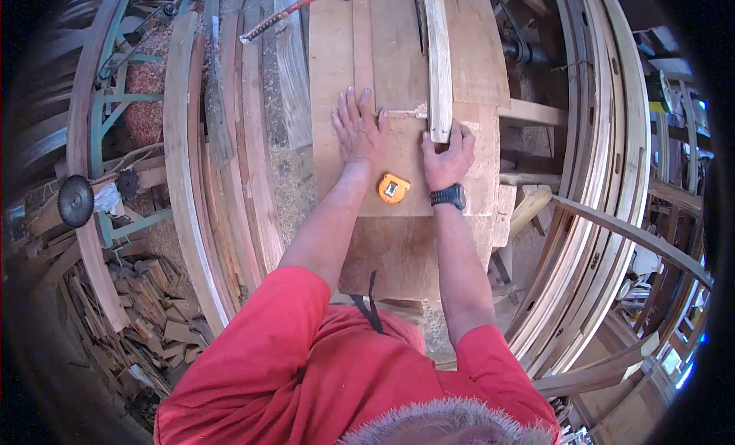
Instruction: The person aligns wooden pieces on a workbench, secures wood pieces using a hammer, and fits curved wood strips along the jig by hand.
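Observation:
My left hand (360, 131) lies flat on the plywood bench top (398, 158), fingers spread and holding nothing. To its right, my right hand (449, 160), with a dark watch on the wrist, grips the near end of a long pale wooden strip (439, 70). Thumb and fingers sit on either side of that end, and the strip runs away from me over the bench. Between my forearms rests an orange tape measure (393, 189). Just left of the strip's far part is a narrow dark slot (419, 20); what is inside it is unclear.
A hammer (295, 15) with a red and black handle lies at the far left. Long boards (256, 146) line the left side, and more stacked planks (605, 177) the right. A round saw blade (76, 201) and a scrap wood pile (157, 303) are at left.

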Demonstrator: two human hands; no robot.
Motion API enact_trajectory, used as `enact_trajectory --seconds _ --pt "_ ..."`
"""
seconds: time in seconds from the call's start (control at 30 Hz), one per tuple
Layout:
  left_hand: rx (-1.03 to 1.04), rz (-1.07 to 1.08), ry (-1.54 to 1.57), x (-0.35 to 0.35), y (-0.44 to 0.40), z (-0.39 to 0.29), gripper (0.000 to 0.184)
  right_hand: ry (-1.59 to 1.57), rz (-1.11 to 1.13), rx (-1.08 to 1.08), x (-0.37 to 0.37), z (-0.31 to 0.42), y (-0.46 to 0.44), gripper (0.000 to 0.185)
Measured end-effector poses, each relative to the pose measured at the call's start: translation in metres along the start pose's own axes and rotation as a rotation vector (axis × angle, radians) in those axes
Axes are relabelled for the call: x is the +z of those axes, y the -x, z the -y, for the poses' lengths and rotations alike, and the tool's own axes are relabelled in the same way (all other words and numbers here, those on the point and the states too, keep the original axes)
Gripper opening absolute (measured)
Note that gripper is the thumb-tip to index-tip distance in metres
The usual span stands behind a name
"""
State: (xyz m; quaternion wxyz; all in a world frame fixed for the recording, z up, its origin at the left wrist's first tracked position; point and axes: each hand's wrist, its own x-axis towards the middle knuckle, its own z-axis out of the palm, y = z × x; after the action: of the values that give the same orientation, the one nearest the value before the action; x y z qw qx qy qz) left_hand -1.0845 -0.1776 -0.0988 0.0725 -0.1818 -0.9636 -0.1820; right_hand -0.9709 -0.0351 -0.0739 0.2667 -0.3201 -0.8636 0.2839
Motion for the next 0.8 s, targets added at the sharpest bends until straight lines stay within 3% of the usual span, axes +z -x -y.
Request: enact_trajectory --seconds 0.8 --pt "-0.004 -0.024 -0.013 0.005 -0.001 0.002 0.067 -0.013 -0.098 0.041 0.016 -0.001 -0.001 0.066"
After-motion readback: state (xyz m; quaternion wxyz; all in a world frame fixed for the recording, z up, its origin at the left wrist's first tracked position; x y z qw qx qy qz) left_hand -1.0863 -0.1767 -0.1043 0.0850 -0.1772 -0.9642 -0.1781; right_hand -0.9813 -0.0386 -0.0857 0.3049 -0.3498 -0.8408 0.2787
